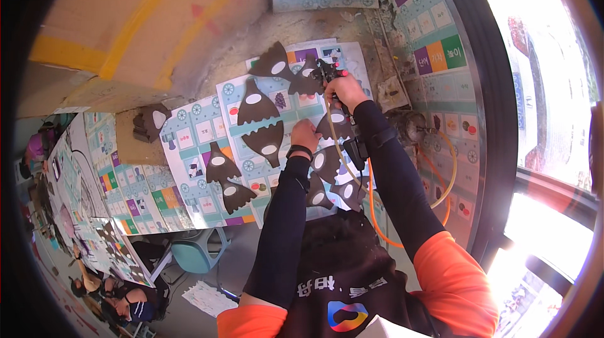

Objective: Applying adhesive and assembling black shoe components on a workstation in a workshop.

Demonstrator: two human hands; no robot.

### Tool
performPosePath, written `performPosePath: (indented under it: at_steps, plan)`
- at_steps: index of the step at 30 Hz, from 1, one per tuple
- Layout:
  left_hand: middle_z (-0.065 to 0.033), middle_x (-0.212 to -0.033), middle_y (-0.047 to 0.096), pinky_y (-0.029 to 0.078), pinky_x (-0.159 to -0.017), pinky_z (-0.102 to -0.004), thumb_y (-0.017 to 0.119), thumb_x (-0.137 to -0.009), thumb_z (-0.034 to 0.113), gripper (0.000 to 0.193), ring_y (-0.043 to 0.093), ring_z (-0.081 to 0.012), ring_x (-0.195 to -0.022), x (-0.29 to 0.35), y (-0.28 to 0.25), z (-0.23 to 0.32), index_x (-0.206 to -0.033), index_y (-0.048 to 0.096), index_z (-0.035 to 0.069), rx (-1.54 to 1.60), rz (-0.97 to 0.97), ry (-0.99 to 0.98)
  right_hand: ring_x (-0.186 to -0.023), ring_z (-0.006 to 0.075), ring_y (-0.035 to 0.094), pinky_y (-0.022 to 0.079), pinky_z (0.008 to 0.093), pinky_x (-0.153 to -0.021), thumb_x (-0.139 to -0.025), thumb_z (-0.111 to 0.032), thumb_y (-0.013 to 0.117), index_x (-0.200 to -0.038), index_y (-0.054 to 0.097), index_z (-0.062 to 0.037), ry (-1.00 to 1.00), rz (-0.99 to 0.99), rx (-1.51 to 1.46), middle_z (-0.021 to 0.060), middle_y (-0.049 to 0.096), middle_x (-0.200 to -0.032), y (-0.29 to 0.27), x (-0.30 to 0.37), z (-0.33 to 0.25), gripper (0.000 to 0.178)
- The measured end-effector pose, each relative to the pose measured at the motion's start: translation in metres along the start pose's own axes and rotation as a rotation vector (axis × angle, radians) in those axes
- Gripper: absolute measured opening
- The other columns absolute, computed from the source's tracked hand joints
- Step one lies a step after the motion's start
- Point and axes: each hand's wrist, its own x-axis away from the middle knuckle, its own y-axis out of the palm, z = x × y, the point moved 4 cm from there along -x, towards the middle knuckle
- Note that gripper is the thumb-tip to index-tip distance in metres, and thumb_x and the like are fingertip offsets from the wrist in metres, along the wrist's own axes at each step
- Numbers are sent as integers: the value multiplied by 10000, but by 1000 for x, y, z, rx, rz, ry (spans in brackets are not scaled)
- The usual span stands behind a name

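My right hand (347, 91) is wrapped round a black spray gun (328, 71) with red knobs, a thin hose trailing from it. The gun's front points at a dark brown cutout (304, 79) with a white oval at the far end of the sheets. Closer in, my left hand (304, 137) is closed, its fingertips by the edge of another brown cutout (335, 125); what it pinches, if anything, is hidden. Two more cutouts, one above (258, 104) and one below (264, 142), lie to its left with their wavy edges facing.
Printed sheets (182, 133) cover the worktop. A large cardboard box (126, 23) stands at the far left, a metal pot (412, 125) at the right. An orange hose (372, 206) loops beside my right arm. A teal stool (195, 255) and other people (129, 303) are lower left.
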Motion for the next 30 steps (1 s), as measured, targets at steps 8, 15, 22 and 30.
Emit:
performPosePath:
  at_steps: [8,15,22,30]
  plan:
    - [-132,-746,622,481,-692,-415,835,-585,97,298,618,-338,-771,0,-1,1,-722,575,49,11,-10,-8,-426,167,504,363,278,-369,-636,-20,572,-744,570,17,26,69,41,79,562,-613,-12,-7,10,114]
    - [-133,-754,626,480,-695,-416,828,-592,85,288,619,-339,-777,0,0,0,-730,579,47,-1,-11,-4,-413,172,510,371,272,-371,-655,-23,562,-738,571,10,-70,99,8,77,553,-588,-10,-8,2,90]
    - [-127,-731,627,482,-684,-405,826,-599,92,297,622,-324,-758,0,0,2,-736,568,43,-7,3,21,-437,168,524,386,285,-382,-644,-20,562,-717,568,16,4,107,108,81,564,-609,-14,-5,11,82]
    - [-121,-713,626,486,-674,-395,828,-599,95,314,625,-315,-736,0,3,-2,-742,554,38,-22,21,43,-442,182,528,377,295,-380,-635,-19,563,-743,572,26,9,16,11,112,587,-696,-4,0,2,117]
